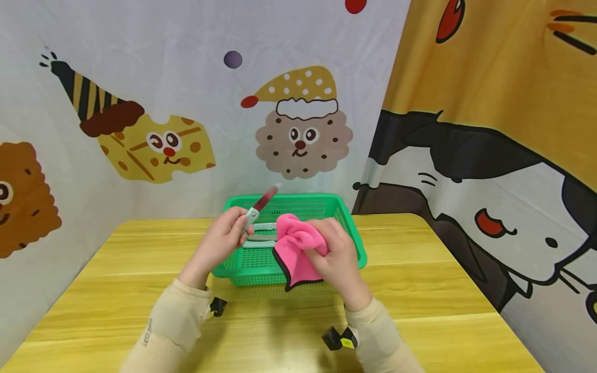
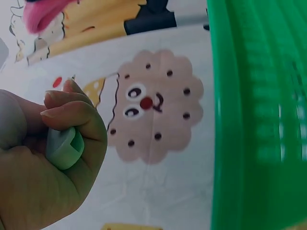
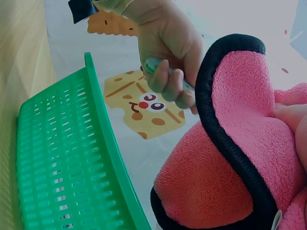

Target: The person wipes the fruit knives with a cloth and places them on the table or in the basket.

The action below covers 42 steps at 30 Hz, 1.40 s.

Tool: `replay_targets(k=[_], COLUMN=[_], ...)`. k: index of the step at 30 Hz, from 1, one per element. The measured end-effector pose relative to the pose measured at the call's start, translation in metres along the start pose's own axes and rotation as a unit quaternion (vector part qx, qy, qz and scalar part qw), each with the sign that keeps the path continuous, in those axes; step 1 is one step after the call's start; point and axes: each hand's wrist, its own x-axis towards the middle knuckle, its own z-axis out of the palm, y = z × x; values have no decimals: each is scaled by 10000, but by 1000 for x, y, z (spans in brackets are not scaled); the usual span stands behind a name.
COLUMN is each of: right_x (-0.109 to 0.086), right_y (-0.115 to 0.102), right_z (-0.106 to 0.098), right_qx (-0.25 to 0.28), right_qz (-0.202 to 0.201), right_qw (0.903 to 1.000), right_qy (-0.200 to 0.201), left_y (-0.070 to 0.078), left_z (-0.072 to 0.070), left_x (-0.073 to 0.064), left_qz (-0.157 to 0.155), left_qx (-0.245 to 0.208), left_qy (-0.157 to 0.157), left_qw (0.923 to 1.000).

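Observation:
My left hand [image 1: 223, 233] grips the pale handle of a knife [image 1: 252, 215], whose blade points up and right and looks dark red. In the left wrist view the fingers curl round the handle [image 2: 64, 149], with its slotted butt end showing. Bunched in my right hand [image 1: 339, 259] is a pink cloth [image 1: 300, 261] with black edging; one corner hangs down over the basket's front. The cloth [image 3: 240, 96] and the blade are apart. Beneath both hands stands a green basket [image 1: 358, 243], holding more pale-handled knives [image 1: 259, 244], partly hidden by the cloth and left hand.
The basket sits towards the back of a wooden table [image 1: 415, 290]. Behind the table hangs a curtain [image 1: 186, 93] printed with cartoon figures. Small black devices [image 1: 332, 338] are strapped near both wrists.

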Motion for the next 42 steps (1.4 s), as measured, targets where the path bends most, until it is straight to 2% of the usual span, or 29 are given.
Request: replay_targets(k=[5, 12, 17, 23, 32, 37, 42], right_x=[0, 0, -3, -6, -7, -5, 0], right_y=[-2, -3, 0, 3, 6, 8, 14], right_z=[4, 8, 11, 14, 14, 9, 0], right_qx=[-40, -147, -267, -494, -760, -957, -1045], right_qz=[-43, -39, -100, 17, 13, 203, 433], right_qw=[10000, 9998, 9995, 9986, 9971, 9945, 9911], right_qy=[19, -126, -130, -196, 36, 361, 699], left_y=[4, 9, 11, 9, 5, 4, 4], left_z=[18, 36, 44, 50, 52, 53, 54], left_x=[0, -1, -3, -6, -8, -9, -10], left_qz=[208, 65, 138, 189, 194, 214, 236], left_qx=[-200, -331, -208, -219, -141, -208, -76], left_qy=[-81, -261, -271, -244, -110, -165, -177], left_qw=[9996, 9991, 9993, 9993, 9997, 9994, 9995])
